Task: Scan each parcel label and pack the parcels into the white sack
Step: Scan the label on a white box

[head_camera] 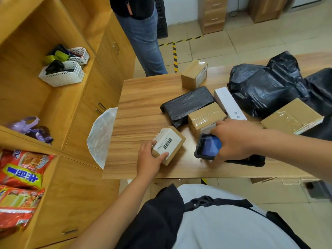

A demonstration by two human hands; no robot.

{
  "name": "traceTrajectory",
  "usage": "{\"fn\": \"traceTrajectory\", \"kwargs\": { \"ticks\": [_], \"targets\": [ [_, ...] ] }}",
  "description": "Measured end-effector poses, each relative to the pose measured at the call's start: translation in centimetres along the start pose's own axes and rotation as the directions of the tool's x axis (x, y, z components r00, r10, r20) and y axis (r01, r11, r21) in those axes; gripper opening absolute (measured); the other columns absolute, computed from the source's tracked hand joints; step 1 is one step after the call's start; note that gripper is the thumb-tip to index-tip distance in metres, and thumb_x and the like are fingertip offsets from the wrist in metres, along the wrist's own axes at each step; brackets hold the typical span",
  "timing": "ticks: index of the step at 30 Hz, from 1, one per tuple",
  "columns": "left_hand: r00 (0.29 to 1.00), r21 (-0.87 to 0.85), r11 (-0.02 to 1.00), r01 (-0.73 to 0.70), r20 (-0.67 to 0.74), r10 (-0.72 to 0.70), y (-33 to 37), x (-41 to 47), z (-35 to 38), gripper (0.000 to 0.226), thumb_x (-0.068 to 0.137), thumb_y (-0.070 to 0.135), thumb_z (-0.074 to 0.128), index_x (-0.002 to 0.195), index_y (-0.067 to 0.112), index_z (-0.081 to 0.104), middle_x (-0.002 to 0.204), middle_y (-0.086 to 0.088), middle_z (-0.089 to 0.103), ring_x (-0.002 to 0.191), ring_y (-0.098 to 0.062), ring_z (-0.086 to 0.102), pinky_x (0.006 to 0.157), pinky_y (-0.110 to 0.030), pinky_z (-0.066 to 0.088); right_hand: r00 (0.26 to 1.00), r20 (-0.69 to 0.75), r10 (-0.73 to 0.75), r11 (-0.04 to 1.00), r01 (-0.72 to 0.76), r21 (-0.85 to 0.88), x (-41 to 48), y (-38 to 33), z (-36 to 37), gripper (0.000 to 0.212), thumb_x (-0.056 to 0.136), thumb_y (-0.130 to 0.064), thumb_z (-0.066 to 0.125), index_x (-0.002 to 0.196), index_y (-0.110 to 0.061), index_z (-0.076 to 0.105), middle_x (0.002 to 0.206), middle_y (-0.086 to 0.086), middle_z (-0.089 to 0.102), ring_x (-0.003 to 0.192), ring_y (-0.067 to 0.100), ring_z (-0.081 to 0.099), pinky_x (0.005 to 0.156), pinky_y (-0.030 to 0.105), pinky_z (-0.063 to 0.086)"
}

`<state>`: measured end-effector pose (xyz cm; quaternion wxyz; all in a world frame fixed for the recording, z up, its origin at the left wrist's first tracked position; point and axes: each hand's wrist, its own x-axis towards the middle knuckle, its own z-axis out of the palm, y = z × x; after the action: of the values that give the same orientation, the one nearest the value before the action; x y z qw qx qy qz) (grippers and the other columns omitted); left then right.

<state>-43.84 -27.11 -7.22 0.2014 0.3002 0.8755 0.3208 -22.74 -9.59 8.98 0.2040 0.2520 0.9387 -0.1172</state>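
A small box (168,145) is gripped by the left hand (150,157) near the table's (140,97) front edge, thumb and fingers curled round its sides, barcode label turned up. A scanner (208,147) is held in the right hand (233,141) just beside the box, screen lit. The sack (102,137) is seen at the table's left edge, near the box. Behind, more parcels are spread over the table: a taped carton (206,117), a black packet (186,105), a white carton (228,103), black bags (265,87).
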Motion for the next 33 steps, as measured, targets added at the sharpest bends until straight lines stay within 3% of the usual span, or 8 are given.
{"fn": "traceTrajectory", "kwargs": {
  "ticks": [6, 11, 19, 26, 33],
  "targets": [
    [1.0, 0.089, 0.996, -0.013, 0.002, 0.013, 0.5, -0.6, 0.5, 0.054, 0.077, 0.038, 0.081, 0.122, 0.029, 0.051, 0.121, 0.009, 0.044, 0.118, -0.016, 0.037, 0.084, -0.03, 0.035, 1.0, 0.025, 0.015, 1.0, -0.015, -0.007, -0.4, 0.2, 0.4, 0.066, 0.059, -0.068, 0.071, 0.11, -0.028, 0.061, 0.099, -0.006, 0.054, 0.09, 0.017, 0.054, 0.06, 0.027, 0.041],
    [1.0, 0.11, 0.994, -0.014, 0.021, 0.012, 0.5, -0.6, 0.3, 0.056, 0.078, 0.041, 0.08, 0.124, 0.03, 0.051, 0.121, 0.006, 0.043, 0.119, -0.018, 0.037, 0.085, -0.03, 0.034, 0.998, 0.044, 0.044, 0.999, -0.045, 0.002, -0.9, 0.6, 0.6, 0.057, 0.061, -0.067, 0.071, 0.1, -0.027, 0.059, 0.094, -0.006, 0.051, 0.085, 0.015, 0.054, 0.056, 0.025, 0.038],
    [0.995, 0.165, 0.986, 0.005, 0.094, -0.021, 0.8, -0.1, -0.3, 0.065, 0.078, 0.046, 0.077, 0.132, 0.034, 0.044, 0.131, 0.002, 0.039, 0.124, -0.02, 0.032, 0.086, -0.03, 0.032, 0.997, 0.057, 0.049, 0.999, -0.048, -0.022, -0.3, 0.1, 0.9, 0.057, 0.064, -0.066, 0.07, 0.104, -0.028, 0.057, 0.088, -0.01, 0.044, 0.089, 0.016, 0.053, 0.053, 0.023, 0.032],
    [0.972, -0.005, 0.999, 0.044, 0.229, -0.042, -0.6, 1.4, -1.1, 0.067, 0.073, 0.034, 0.081, 0.128, 0.041, 0.042, 0.138, 0.003, 0.038, 0.129, -0.02, 0.031, 0.101, -0.037, 0.035, 0.993, 0.052, 0.106, 0.994, -0.108, 0.032, 0.7, -0.6, 0.8, 0.063, 0.061, -0.069, 0.069, 0.108, -0.028, 0.061, 0.09, -0.011, 0.049, 0.087, 0.015, 0.056, 0.054, 0.022, 0.033],
    [0.921, -0.183, 0.966, 0.182, 0.376, -0.103, -3.0, 4.2, -3.0, 0.067, 0.056, 0.038, 0.091, 0.105, 0.047, 0.045, 0.132, 0.003, 0.045, 0.114, -0.02, 0.052, 0.092, -0.04, 0.052, 0.975, 0.13, 0.178, 0.909, -0.214, 0.359, 3.5, -4.5, 0.1, 0.057, 0.061, -0.062, 0.078, 0.104, -0.031, 0.06, 0.097, -0.006, 0.061, 0.077, 0.009, 0.061, 0.056, 0.02, 0.044]
  ]
}}
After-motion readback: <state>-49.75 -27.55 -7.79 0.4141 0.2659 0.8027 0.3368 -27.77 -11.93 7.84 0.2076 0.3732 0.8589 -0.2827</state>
